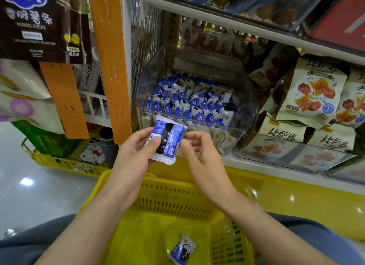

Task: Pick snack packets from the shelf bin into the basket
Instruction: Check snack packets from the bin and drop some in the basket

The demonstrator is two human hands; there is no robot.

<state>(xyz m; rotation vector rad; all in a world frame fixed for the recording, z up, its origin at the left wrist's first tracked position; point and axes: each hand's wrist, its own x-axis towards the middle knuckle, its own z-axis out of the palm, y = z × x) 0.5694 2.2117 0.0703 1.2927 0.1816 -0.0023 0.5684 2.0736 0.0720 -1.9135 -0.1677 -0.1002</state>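
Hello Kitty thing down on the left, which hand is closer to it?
Left. The left hand, gripping a blue packet, is just right of the Hello Kitty thing; the right hand is farther right, past that packet.

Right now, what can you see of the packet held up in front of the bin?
The packet is a glossy blue-and-white plastic wrapper with a dark band down its middle and crimped white ends, tilted slightly. The left hand pinches it above the yellow basket; the right hand meets its right edge with curled fingers.
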